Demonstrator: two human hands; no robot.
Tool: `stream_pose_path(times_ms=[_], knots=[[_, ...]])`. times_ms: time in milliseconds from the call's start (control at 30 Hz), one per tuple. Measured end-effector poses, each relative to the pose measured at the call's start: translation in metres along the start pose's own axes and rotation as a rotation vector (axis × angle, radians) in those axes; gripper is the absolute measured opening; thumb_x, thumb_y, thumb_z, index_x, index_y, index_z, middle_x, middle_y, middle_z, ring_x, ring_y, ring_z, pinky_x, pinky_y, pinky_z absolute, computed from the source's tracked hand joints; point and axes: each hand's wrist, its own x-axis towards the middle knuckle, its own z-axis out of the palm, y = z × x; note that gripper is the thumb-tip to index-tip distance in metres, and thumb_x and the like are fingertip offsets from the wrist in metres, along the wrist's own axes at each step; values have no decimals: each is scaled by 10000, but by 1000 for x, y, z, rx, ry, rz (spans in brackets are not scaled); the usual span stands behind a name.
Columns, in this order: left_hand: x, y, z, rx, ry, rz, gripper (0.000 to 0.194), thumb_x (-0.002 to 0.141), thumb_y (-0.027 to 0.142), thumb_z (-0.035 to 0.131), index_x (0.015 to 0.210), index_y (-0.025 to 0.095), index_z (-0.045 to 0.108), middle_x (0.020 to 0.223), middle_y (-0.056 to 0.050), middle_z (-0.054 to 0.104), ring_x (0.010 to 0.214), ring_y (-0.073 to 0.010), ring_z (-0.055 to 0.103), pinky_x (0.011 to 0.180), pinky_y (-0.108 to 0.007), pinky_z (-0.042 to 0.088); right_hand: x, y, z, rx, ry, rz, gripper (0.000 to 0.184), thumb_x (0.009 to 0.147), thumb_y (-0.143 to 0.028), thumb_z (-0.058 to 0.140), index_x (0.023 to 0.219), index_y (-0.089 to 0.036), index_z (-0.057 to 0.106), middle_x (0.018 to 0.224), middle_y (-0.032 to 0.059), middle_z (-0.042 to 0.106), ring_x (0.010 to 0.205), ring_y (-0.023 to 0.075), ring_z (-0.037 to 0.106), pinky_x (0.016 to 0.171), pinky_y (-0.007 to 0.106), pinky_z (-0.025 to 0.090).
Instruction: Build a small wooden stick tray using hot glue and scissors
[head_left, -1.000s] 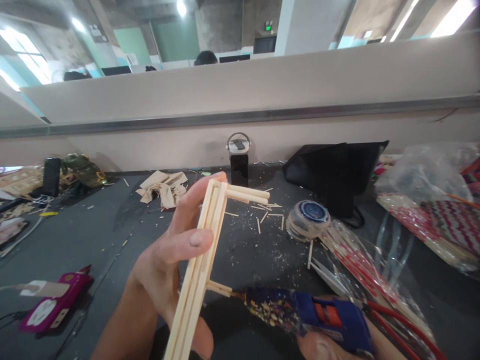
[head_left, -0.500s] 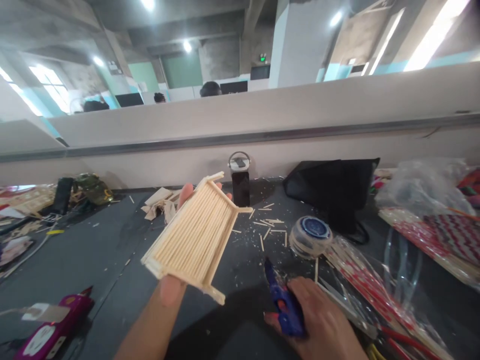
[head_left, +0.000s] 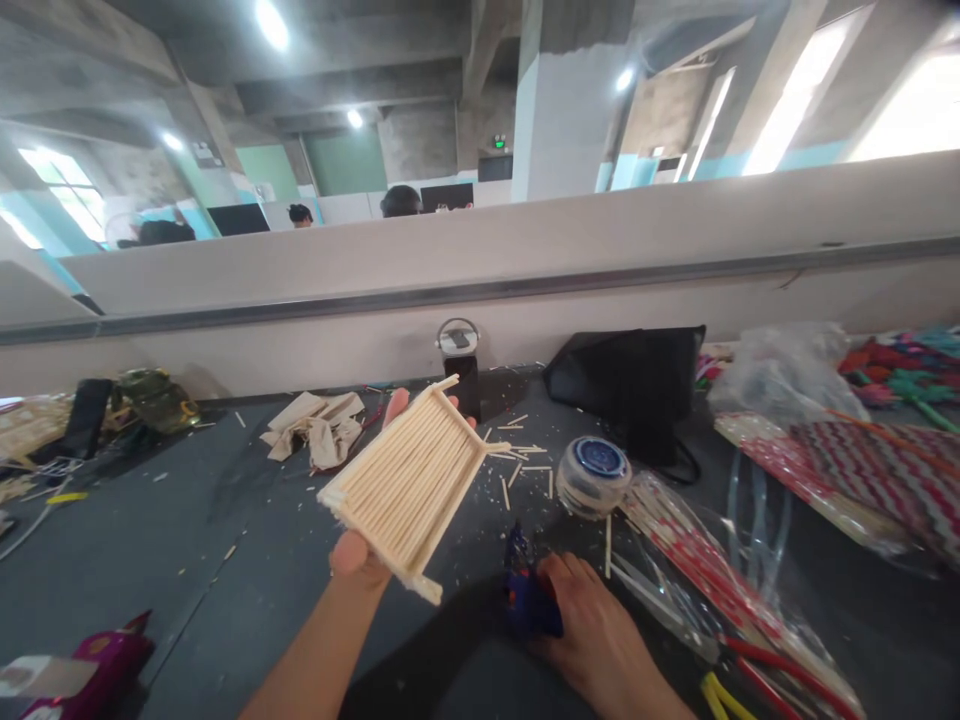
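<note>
My left hand (head_left: 354,556) grips a tray-like panel of pale wooden sticks (head_left: 409,475), raised above the table. The thumb presses its lower edge, and fingertips show behind the top edge. Raised strips border the panel, their ends jutting out at the corners. Low on the table, my right hand (head_left: 592,625) is closed around a blue hand tool (head_left: 534,600) with a dark, narrow tip pointing away; its exact kind is blurred. Several short loose sticks (head_left: 536,468) lie between the panel and a round clear tub with a blue top (head_left: 596,475).
Red-and-white packets of sticks (head_left: 686,535) and red-handled (head_left: 761,670) and yellow-handled (head_left: 720,695) tools lie at right. Behind stand a black bag (head_left: 626,375) and a ring-topped device (head_left: 459,345). Crumpled beige cloth (head_left: 319,425) and a magenta device (head_left: 112,655) are at left.
The camera view has shifted right, so the background and table items sit further left. The panel stays raised in my left hand, and the blue tool remains in my right.
</note>
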Motion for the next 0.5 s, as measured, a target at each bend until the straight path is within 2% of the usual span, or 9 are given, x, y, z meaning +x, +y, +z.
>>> stream_pose_path(times_ms=[133, 267, 333, 400, 500], knots=[[2, -8, -1, -126, 47, -35, 1075, 557, 711, 719, 1467, 374, 257, 1514, -68, 365, 1433, -414, 143, 1144, -617, 186, -4, -2, -5, 27, -55, 5, 316, 671, -127, 635, 986, -119, 614, 1017, 146, 622, 977, 321, 566, 855, 433, 445], [-2, -15, -1, -189, 79, -68, 1031, 595, 775, 627, 1463, 339, 282, 1477, -101, 422, 1424, -408, 189, 1148, -628, 142, -9, 0, -20, 147, -59, -66, 329, 700, -222, 693, 1014, -144, 632, 1047, 131, 628, 986, 308, 578, 869, 435, 447], [-5, -15, 3, -209, 111, -78, 982, 633, 799, 562, 1454, 321, 311, 1448, -110, 460, 1418, -400, 216, 1153, -624, 116, -7, -2, -32, 276, 25, -62, 300, 767, -283, 661, 1039, -165, 617, 1016, 100, 641, 932, 266, 601, 832, 399, 468], [-9, -15, 8, -248, 139, -98, 948, 665, 825, 481, 1441, 298, 344, 1410, -123, 502, 1410, -401, 241, 1148, -634, 99, -3, -7, -47, 405, 167, -49, 313, 821, -342, 618, 1088, -181, 595, 985, 75, 649, 844, 222, 614, 762, 355, 488], [-13, -14, 15, -327, 173, -125, 949, 675, 861, 381, 1430, 286, 365, 1392, -132, 520, 1406, -401, 250, 1141, -645, 89, 8, -21, -65, 524, 349, -56, 363, 812, -402, 634, 1107, -193, 603, 953, 57, 663, 757, 194, 616, 625, 301, 488]])
